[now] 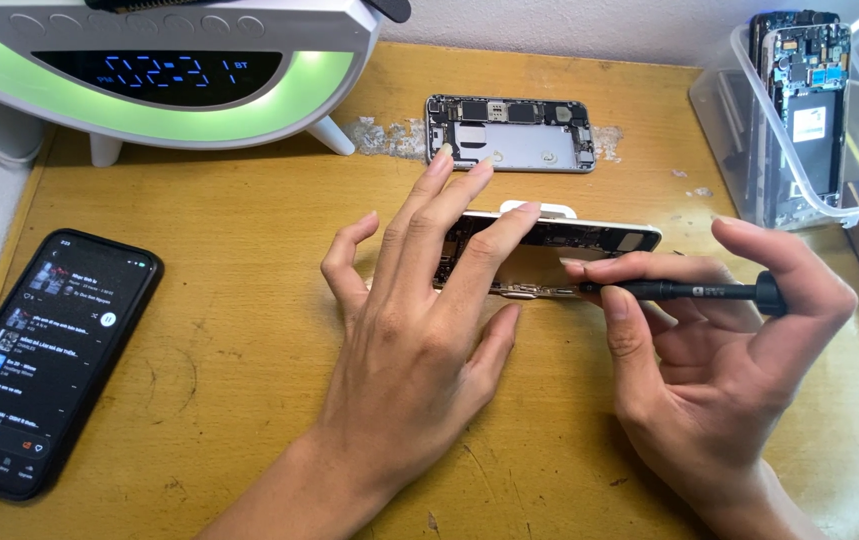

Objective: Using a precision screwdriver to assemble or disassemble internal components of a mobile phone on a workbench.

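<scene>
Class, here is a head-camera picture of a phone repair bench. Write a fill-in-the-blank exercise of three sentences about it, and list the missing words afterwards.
1. The right hand holds a black ____ by its slim shaft.
2. The left hand rests its fingers on the opened ____ at the middle of the wooden table.
3. The clear plastic bin stands at the table's far ____ corner.

Missing words: screwdriver; phone; right

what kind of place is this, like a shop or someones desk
Probably a small phone-repair bench, perhaps at home. The right hand works a black precision screwdriver into an opened phone; another gutted phone chassis lies behind, and a clear plastic bin holds more stripped phones.
</scene>
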